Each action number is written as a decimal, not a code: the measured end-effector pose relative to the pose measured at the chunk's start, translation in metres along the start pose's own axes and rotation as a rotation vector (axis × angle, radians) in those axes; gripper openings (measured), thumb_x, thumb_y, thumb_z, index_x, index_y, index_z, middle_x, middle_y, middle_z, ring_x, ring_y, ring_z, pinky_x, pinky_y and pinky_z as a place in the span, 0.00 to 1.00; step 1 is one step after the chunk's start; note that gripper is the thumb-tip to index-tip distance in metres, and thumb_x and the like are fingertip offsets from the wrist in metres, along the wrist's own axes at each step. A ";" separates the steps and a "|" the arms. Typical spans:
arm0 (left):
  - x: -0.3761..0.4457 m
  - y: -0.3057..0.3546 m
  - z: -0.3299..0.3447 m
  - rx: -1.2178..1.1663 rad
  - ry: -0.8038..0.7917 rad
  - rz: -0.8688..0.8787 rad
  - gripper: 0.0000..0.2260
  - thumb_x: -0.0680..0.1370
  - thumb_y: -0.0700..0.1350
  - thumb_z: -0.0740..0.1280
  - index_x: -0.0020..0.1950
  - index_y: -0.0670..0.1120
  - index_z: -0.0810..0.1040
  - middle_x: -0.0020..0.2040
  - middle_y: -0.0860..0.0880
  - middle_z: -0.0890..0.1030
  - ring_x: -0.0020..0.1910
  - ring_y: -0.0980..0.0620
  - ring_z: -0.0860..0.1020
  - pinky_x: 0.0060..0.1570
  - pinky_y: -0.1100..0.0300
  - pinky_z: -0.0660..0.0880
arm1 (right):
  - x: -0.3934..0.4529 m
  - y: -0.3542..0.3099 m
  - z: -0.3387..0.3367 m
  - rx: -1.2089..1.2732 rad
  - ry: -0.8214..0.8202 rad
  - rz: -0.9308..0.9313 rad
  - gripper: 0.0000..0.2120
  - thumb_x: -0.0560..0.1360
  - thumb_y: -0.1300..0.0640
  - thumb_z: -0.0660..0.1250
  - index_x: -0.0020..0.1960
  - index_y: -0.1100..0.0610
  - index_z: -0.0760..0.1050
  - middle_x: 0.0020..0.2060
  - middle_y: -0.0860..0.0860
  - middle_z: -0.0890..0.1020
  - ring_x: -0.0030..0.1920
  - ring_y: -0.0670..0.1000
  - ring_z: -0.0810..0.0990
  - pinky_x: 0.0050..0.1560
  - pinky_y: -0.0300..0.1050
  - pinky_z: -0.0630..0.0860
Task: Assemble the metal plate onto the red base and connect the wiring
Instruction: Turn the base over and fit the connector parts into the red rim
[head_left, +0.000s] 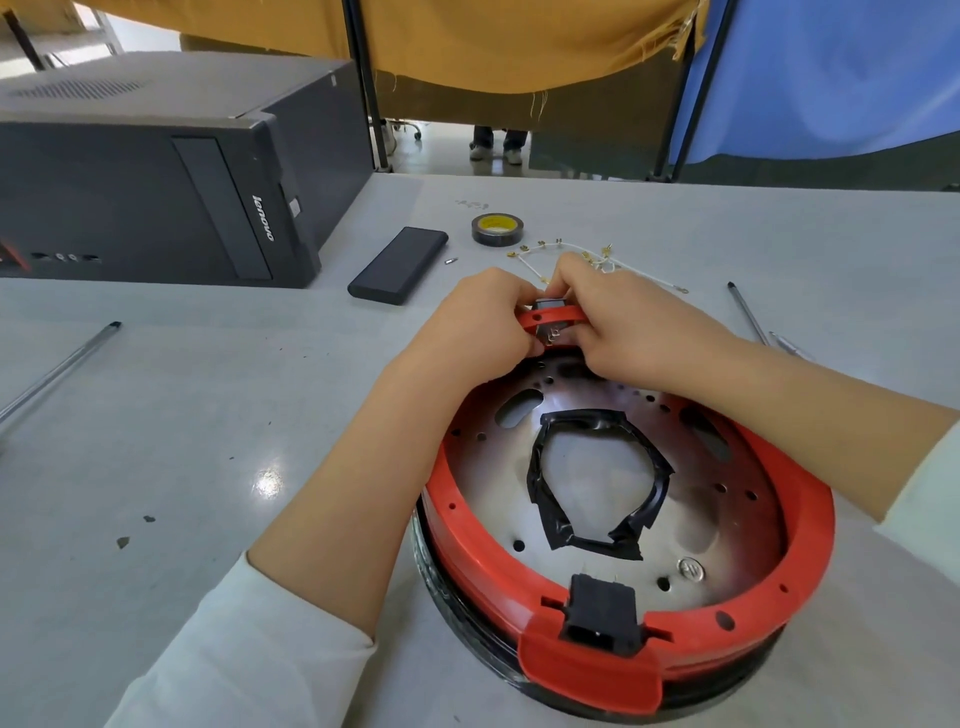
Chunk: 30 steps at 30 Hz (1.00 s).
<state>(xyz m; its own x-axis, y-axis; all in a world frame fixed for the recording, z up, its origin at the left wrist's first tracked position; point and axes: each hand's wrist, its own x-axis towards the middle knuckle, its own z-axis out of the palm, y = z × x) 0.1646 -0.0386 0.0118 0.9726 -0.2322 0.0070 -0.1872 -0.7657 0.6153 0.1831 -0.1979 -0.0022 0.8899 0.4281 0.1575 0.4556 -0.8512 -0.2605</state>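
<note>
The round red base (467, 540) lies on the table with the shiny metal plate (717, 525) seated inside it. Black tape (550, 514) lines the plate's centre opening. A black power socket (602, 610) sits in the near rim. At the far rim, my left hand (478, 322) and my right hand (623, 322) pinch a small black switch part with metal tabs (553, 332) set in the red rim. White wires with brass terminals (613, 262) lie just behind my hands.
A black computer tower (156, 171) lies at the back left. Behind the base are a black power bank (400, 265), a roll of black tape (497, 229) and a small screw (450, 261). Metal rods lie at the left (57, 371) and right (748, 314).
</note>
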 end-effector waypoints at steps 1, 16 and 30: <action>0.000 0.000 0.000 0.010 0.000 0.001 0.16 0.74 0.38 0.71 0.61 0.49 0.80 0.51 0.45 0.83 0.48 0.47 0.79 0.48 0.58 0.73 | 0.000 0.000 0.001 -0.011 0.010 0.002 0.15 0.76 0.58 0.64 0.49 0.44 0.59 0.37 0.47 0.76 0.37 0.49 0.74 0.36 0.52 0.74; 0.001 -0.002 -0.001 0.024 0.019 0.003 0.21 0.72 0.38 0.72 0.63 0.52 0.79 0.51 0.48 0.84 0.49 0.48 0.80 0.51 0.56 0.77 | -0.001 -0.001 -0.004 -0.001 -0.009 0.022 0.15 0.75 0.59 0.64 0.50 0.44 0.61 0.47 0.51 0.82 0.42 0.51 0.76 0.40 0.50 0.75; 0.000 -0.002 0.000 0.061 0.008 0.016 0.16 0.73 0.38 0.71 0.60 0.49 0.81 0.45 0.47 0.82 0.46 0.47 0.78 0.44 0.59 0.73 | -0.004 -0.003 -0.002 -0.025 0.009 -0.008 0.14 0.76 0.58 0.63 0.51 0.45 0.60 0.42 0.50 0.78 0.39 0.51 0.74 0.36 0.49 0.70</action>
<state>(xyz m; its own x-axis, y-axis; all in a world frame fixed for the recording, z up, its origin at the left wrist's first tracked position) 0.1656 -0.0368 0.0109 0.9706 -0.2396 0.0230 -0.2102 -0.7971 0.5661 0.1778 -0.1979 -0.0002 0.8857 0.4326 0.1685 0.4623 -0.8550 -0.2351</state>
